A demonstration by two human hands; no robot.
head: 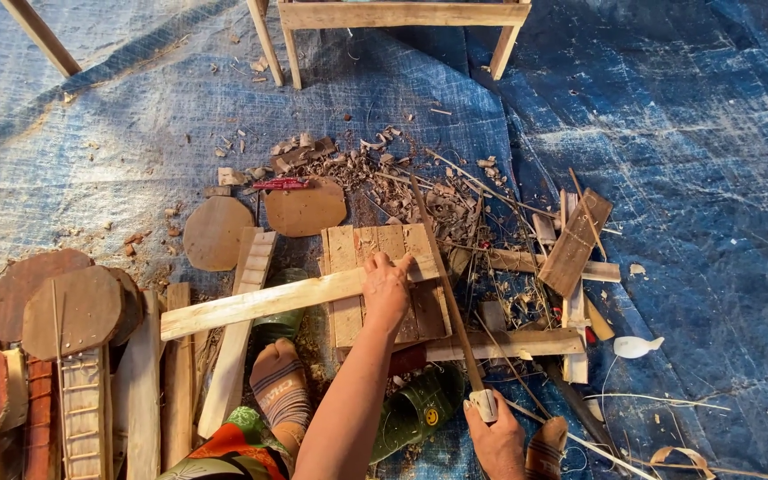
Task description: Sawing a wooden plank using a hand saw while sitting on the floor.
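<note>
Plank [260,305] lies across slatted block [384,284], left hand [386,289] pressing it flat, fingers curled over its far edge. Right hand [495,440] near, fist closed around long blade's handle [455,302]. Step: steadying plank for trimming; next cut needs firm hold.

Makeshift woodworking spot: blue tarp [686,133] floor, wood shavings [375,169] (offcuts [215,233] everywhere)
</note>
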